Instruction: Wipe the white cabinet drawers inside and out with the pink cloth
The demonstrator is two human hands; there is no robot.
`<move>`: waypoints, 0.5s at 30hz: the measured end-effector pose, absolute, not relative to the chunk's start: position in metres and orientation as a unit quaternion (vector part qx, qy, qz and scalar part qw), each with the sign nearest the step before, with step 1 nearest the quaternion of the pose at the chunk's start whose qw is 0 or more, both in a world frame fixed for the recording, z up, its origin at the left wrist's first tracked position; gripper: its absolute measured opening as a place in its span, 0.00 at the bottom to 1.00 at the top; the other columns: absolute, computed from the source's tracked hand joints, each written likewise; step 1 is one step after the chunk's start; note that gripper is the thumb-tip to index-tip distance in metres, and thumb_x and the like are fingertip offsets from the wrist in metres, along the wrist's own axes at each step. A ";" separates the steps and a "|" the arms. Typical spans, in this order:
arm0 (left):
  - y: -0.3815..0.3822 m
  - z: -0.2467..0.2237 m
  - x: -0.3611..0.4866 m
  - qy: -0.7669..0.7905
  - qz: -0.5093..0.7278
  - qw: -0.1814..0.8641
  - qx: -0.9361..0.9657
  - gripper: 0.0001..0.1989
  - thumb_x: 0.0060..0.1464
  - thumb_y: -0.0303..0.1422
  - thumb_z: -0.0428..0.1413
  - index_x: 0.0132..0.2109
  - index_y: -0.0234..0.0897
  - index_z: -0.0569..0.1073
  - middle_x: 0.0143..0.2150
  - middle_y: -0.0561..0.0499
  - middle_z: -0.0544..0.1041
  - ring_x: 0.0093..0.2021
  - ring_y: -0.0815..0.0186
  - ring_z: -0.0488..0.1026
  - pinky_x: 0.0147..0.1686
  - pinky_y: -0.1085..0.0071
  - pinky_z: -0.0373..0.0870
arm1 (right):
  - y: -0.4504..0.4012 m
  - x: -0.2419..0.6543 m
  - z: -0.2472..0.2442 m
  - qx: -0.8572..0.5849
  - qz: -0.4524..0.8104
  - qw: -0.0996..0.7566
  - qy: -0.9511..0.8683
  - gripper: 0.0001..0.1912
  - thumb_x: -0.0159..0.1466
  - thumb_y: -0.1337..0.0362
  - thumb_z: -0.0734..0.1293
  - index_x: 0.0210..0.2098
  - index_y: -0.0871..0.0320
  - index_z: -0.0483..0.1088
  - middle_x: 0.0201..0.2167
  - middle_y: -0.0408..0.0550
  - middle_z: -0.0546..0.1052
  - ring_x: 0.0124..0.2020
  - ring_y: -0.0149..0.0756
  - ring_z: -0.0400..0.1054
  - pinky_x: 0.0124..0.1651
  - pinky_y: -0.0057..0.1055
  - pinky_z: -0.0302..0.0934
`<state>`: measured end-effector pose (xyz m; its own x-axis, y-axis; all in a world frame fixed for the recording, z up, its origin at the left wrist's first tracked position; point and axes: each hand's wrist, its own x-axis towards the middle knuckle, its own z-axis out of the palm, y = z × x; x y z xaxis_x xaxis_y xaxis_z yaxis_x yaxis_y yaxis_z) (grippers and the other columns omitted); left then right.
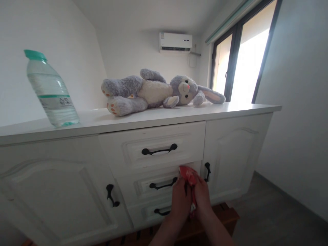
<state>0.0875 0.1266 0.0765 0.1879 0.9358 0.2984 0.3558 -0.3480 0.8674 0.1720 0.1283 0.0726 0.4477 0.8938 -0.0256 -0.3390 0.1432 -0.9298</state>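
- Holding a small red and white packet [189, 177] between them, both hands sit low in the centre of the head view, in front of a white cabinet [230, 153].
- The left hand [180, 200] is closed on the packet's left side, fingers curled toward its top edge.
- The right hand [202, 196] is closed on the packet's right side, touching the left hand; the packet is pinched where the two hands meet.
- The top of the packet pokes up above the fingertips, and a strip of it shows again lower down in the gap between the palms. What the packet holds cannot be told.
- The packet sits just in front of the middle drawer's right end, between that drawer's black handle [163, 185] and the black handle [207, 172] of the right-hand door.
- Above is the top drawer with its own black handle [159, 149]; below, partly hidden by the left hand, a third drawer handle [161, 212].
- On the cabinet top, a grey and cream plush rabbit [159, 90] lies on its back, well above the hands.
- At the far left of the top stands a clear water bottle [52, 94] with a green cap.
- High on the back wall hangs a white air conditioner [175, 42]; a dark-framed window [241, 54] glows bright to the right.
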 end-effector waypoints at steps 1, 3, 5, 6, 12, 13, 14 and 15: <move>0.126 0.069 0.090 0.456 0.445 0.344 0.690 0.15 0.59 0.28 0.47 0.47 0.34 0.76 0.46 0.38 0.81 0.47 0.54 0.77 0.50 0.58 0.70 | 0.129 0.177 0.064 -0.499 0.434 0.691 -0.293 0.24 0.57 0.45 0.68 0.36 0.61 0.78 0.32 0.52 0.81 0.34 0.42 0.74 0.39 0.34 0.69; 0.124 0.050 0.088 0.455 0.444 0.370 0.678 0.17 0.59 0.29 0.47 0.50 0.33 0.76 0.47 0.37 0.82 0.47 0.53 0.78 0.51 0.57 0.70 | 0.130 0.180 0.043 -0.538 0.411 0.661 -0.323 0.25 0.58 0.43 0.66 0.34 0.61 0.77 0.32 0.52 0.81 0.35 0.43 0.74 0.40 0.34 0.67; 0.121 0.030 0.080 0.463 0.435 0.398 0.662 0.18 0.59 0.29 0.47 0.52 0.32 0.76 0.50 0.36 0.82 0.49 0.52 0.78 0.53 0.56 0.71 | 0.132 0.177 0.019 -0.578 0.385 0.621 -0.363 0.28 0.60 0.40 0.62 0.33 0.60 0.76 0.31 0.54 0.80 0.35 0.45 0.73 0.40 0.36 0.66; 0.119 0.021 0.074 0.466 0.435 0.405 0.656 0.20 0.59 0.29 0.47 0.54 0.32 0.76 0.53 0.35 0.81 0.53 0.52 0.77 0.56 0.56 0.69 | 0.132 0.173 0.008 -0.591 0.376 0.605 -0.379 0.29 0.61 0.39 0.60 0.34 0.60 0.76 0.32 0.54 0.80 0.36 0.46 0.74 0.40 0.36 0.65; 0.113 -0.005 0.012 0.539 0.438 0.402 0.597 0.25 0.58 0.35 0.48 0.59 0.28 0.71 0.56 0.34 0.80 0.55 0.51 0.78 0.57 0.56 0.70 | 0.134 0.113 -0.018 -0.590 0.368 0.559 -0.452 0.28 0.67 0.43 0.54 0.37 0.57 0.74 0.38 0.57 0.80 0.42 0.48 0.74 0.47 0.39 0.62; 0.112 -0.005 -0.001 0.559 0.435 0.392 0.587 0.26 0.58 0.37 0.48 0.59 0.27 0.72 0.54 0.34 0.81 0.53 0.50 0.79 0.55 0.56 0.71 | 0.135 0.098 -0.017 -0.588 0.369 0.553 -0.461 0.27 0.67 0.44 0.54 0.35 0.57 0.74 0.37 0.57 0.80 0.41 0.49 0.74 0.46 0.39 0.62; 0.111 -0.005 -0.014 0.579 0.435 0.377 0.578 0.26 0.58 0.38 0.48 0.58 0.27 0.72 0.52 0.33 0.82 0.52 0.49 0.79 0.53 0.56 0.72 | 0.137 0.082 -0.015 -0.585 0.372 0.549 -0.467 0.27 0.66 0.44 0.54 0.34 0.57 0.74 0.36 0.57 0.80 0.40 0.49 0.74 0.46 0.40 0.62; 0.110 -0.003 -0.026 0.598 0.437 0.361 0.567 0.27 0.57 0.40 0.48 0.57 0.27 0.73 0.51 0.33 0.83 0.51 0.48 0.79 0.52 0.55 0.72 | 0.138 0.067 -0.013 -0.577 0.380 0.548 -0.472 0.26 0.65 0.44 0.55 0.33 0.57 0.74 0.35 0.57 0.80 0.39 0.49 0.74 0.46 0.40 0.63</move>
